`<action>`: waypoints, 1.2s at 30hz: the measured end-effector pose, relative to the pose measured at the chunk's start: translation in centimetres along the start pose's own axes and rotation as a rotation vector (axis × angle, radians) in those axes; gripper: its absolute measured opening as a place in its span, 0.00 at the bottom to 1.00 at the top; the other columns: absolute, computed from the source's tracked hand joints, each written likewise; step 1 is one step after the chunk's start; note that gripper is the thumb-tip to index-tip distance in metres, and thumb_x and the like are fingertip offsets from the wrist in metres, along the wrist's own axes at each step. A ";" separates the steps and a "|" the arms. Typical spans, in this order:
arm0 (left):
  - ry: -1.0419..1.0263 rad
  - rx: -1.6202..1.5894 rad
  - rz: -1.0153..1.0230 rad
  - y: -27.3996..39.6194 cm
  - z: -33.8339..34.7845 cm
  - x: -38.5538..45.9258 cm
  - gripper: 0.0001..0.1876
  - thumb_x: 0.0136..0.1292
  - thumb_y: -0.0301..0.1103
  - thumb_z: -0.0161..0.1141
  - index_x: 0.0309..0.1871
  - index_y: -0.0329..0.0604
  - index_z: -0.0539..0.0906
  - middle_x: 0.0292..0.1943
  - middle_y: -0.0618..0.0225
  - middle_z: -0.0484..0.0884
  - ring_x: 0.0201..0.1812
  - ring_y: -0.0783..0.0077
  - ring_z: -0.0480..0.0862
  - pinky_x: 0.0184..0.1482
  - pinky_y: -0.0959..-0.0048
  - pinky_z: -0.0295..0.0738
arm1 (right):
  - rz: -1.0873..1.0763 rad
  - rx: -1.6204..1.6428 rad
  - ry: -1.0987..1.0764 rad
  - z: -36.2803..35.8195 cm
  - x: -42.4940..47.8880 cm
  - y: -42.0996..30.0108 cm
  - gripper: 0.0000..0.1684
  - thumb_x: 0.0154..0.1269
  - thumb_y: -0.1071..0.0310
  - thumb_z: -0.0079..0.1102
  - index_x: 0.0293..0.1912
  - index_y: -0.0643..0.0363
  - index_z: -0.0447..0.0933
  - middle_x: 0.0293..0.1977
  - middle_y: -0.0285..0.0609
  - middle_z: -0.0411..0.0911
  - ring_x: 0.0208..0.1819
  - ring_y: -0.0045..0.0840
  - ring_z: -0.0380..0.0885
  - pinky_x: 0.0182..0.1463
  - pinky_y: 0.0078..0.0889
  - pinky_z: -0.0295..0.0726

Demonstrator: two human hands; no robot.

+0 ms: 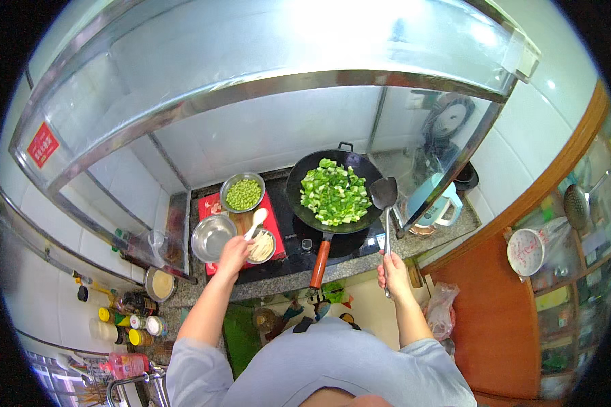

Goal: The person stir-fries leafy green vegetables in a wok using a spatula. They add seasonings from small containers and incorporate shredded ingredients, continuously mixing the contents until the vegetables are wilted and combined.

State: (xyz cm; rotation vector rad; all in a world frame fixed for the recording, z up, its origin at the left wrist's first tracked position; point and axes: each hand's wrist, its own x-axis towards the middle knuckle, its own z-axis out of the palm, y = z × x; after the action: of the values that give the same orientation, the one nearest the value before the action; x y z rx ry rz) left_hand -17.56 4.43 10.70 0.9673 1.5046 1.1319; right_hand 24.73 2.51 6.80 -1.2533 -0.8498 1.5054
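My left hand (pixel 235 257) grips the handle of a pale spoon (pixel 258 217) over the edge of a small metal bowl of whitish strips (pixel 261 248). In my right hand (pixel 395 274) is the long handle of a wok spatula (pixel 384 193), its dark blade raised beside the wok's right rim. Chopped green vegetables (pixel 334 192) are heaped in the black wok (pixel 294 196), whose wooden handle (pixel 320 264) points toward me. Left of the wok, a metal bowl holds green beans or peas (pixel 243 195). A metal bowl with nothing visible inside (pixel 214 238) sits nearer my left forearm.
The bowls rest on a red board or box (pixel 277 236) beside the black cooktop (pixel 280 269). A glass-and-metal splash guard (pixel 265 84) arches over the stove. A light-blue kettle (pixel 430 206) stands right. Several seasoning jars (pixel 141 337) and a bowl of tan contents (pixel 162 285) are at left.
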 end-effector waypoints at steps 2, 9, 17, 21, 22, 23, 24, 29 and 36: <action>0.014 0.405 0.131 0.1 5.0 5.7 0.10 0.60 0.35 0.55 0.35 0.36 0.80 0.20 0.61 0.76 0.23 0.65 0.76 0.25 0.68 0.67 | 0.012 -0.017 -0.023 -0.3 0.2 -0.7 0.18 0.73 0.56 0.43 0.54 0.55 0.66 0.17 0.31 0.66 0.10 0.13 0.60 0.11 0.17 0.59; 0.062 0.784 0.196 -1.6 10.6 12.3 0.14 0.62 0.40 0.52 0.39 0.39 0.81 0.36 0.49 0.82 0.39 0.51 0.82 0.43 0.59 0.74 | 0.048 -0.031 -0.104 0.2 1.5 -1.7 0.16 0.73 0.56 0.44 0.53 0.53 0.67 0.17 0.30 0.66 0.11 0.12 0.60 0.11 0.17 0.59; 0.478 -0.007 -0.105 -8.2 -7.7 -7.6 0.09 0.67 0.35 0.50 0.32 0.40 0.72 0.15 0.73 0.71 0.17 0.79 0.69 0.19 0.75 0.61 | 0.114 -0.253 -0.016 5.0 2.5 -1.1 0.14 0.69 0.55 0.52 0.47 0.52 0.71 0.18 0.30 0.66 0.12 0.14 0.62 0.12 0.17 0.60; 0.861 -0.026 -0.225 -16.0 -18.9 -18.2 0.12 0.67 0.37 0.50 0.29 0.40 0.72 0.15 0.73 0.71 0.17 0.77 0.69 0.20 0.73 0.62 | -0.023 -0.235 -0.153 6.1 3.1 0.9 0.15 0.64 0.62 0.58 0.47 0.58 0.70 0.16 0.30 0.65 0.11 0.14 0.63 0.12 0.17 0.61; 0.934 -0.022 -0.269 -17.7 -21.2 -19.8 0.13 0.67 0.37 0.50 0.28 0.40 0.72 0.15 0.73 0.71 0.17 0.77 0.69 0.21 0.73 0.62 | -0.021 -0.209 -0.135 6.9 3.3 1.2 0.13 0.65 0.65 0.57 0.47 0.57 0.70 0.16 0.31 0.66 0.13 0.14 0.64 0.14 0.16 0.63; 1.041 -0.071 -0.257 -19.6 -23.5 -21.1 0.15 0.67 0.38 0.50 0.26 0.40 0.72 0.15 0.73 0.70 0.17 0.76 0.68 0.21 0.72 0.62 | -0.069 -0.261 -0.142 7.8 3.9 1.8 0.11 0.65 0.65 0.56 0.45 0.58 0.71 0.16 0.31 0.66 0.13 0.14 0.65 0.14 0.15 0.63; 0.998 -0.118 -0.256 -21.7 -26.0 -22.2 0.15 0.67 0.38 0.50 0.26 0.39 0.72 0.16 0.73 0.70 0.17 0.76 0.68 0.21 0.72 0.61 | -0.066 -0.286 -0.147 9.0 4.1 1.5 0.11 0.65 0.66 0.56 0.45 0.58 0.72 0.16 0.31 0.66 0.14 0.14 0.65 0.15 0.15 0.63; 1.070 -0.320 -0.350 -26.0 -31.3 -22.7 0.16 0.68 0.41 0.49 0.28 0.40 0.74 0.17 0.71 0.70 0.16 0.75 0.65 0.19 0.72 0.58 | -0.035 -0.296 -0.187 12.7 3.8 0.4 0.10 0.65 0.65 0.57 0.43 0.59 0.74 0.18 0.30 0.67 0.16 0.13 0.65 0.17 0.15 0.63; 1.112 -0.470 -0.475 -27.8 -33.2 -21.0 0.27 0.64 0.56 0.55 0.31 0.34 0.74 0.16 0.65 0.72 0.12 0.71 0.67 0.14 0.70 0.59 | -0.088 -0.384 -0.173 12.5 0.8 0.3 0.12 0.65 0.63 0.57 0.43 0.60 0.76 0.17 0.28 0.66 0.17 0.12 0.65 0.19 0.16 0.63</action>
State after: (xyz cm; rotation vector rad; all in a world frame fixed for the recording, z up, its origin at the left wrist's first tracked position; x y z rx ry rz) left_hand -46.85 -28.65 -8.44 -0.4556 1.9871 1.6385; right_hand 12.47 3.99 9.13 -1.3495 -1.3398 1.4373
